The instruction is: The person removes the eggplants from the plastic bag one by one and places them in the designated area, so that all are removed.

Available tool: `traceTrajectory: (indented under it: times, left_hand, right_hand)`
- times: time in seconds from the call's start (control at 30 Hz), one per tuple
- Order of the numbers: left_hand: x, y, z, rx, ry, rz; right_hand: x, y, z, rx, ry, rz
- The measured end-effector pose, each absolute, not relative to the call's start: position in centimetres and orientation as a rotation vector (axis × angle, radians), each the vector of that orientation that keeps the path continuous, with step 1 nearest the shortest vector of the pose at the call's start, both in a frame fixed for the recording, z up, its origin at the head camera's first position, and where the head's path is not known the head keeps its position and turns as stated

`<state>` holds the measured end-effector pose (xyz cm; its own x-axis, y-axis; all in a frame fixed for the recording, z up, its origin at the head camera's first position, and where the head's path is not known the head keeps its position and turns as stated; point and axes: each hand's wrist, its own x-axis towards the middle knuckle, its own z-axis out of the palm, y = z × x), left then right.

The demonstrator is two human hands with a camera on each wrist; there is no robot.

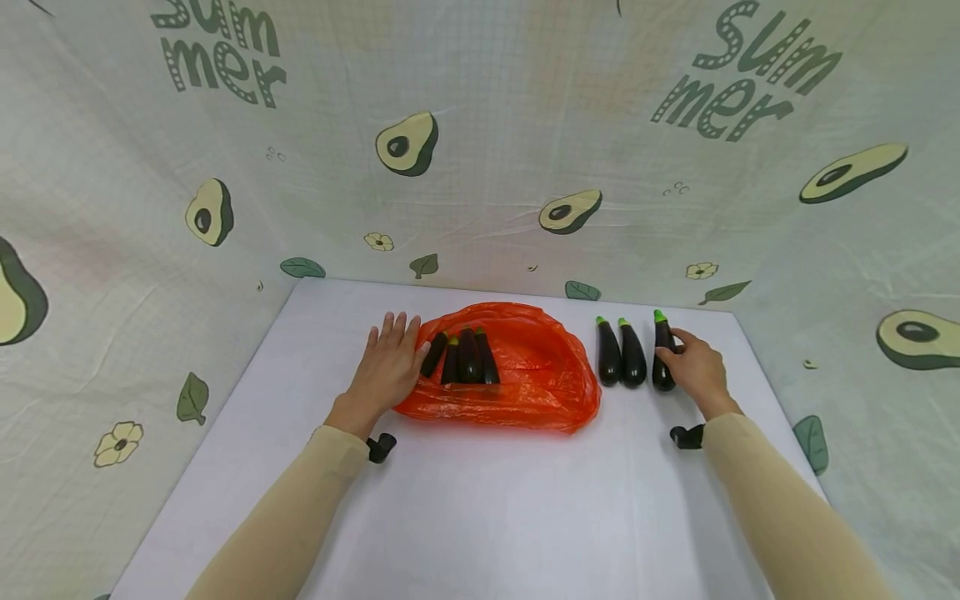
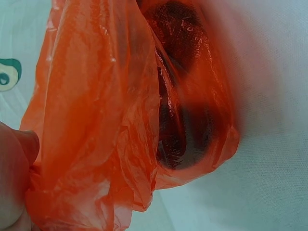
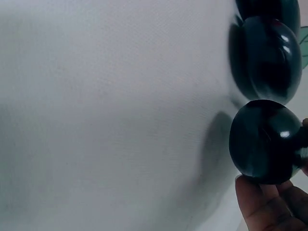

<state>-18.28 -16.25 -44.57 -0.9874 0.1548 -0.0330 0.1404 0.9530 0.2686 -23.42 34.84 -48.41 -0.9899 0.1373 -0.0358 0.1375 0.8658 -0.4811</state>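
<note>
The left sleeve (image 1: 288, 508) and right sleeve (image 1: 783, 504) are plain beige, long, with simple cuffs. A small black device, rounded at its end, sits at the left wrist (image 1: 382, 448) and another at the right (image 1: 686, 437).

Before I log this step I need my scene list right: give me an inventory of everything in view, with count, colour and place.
Flat white tabletop: one, white, across the head view's lower middle.
Thin crinkled plastic bag: one, translucent orange-red, toward the table's far side.
Long glossy bagged eggplants: four visible, near-black, in the bag's left part.
Long glossy loose eggplants: two, near-black with green tips, right of the bag.
Long glossy held eggplant: one, same colours, right of that pair.
Printed fabric backdrop: off-white with green avocados, leaves, lettering; behind and beside the table.
Small wrist devices: two, black, one per wrist.
Sleeves: two, beige.
Left hand: one, bare, at the bag's left edge.
Right hand: one, bare, gripping the held eggplant.
</note>
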Motion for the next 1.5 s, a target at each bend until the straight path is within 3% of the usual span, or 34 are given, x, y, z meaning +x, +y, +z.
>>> traceTrajectory:
  times: [1.5]
  left_hand:
    - [-17.9, -16.3, -44.6, 0.231, 3.058, 0.371]
  right_hand:
    - [-24.4, 33.5, -49.4, 0.317, 3.089, -0.737]
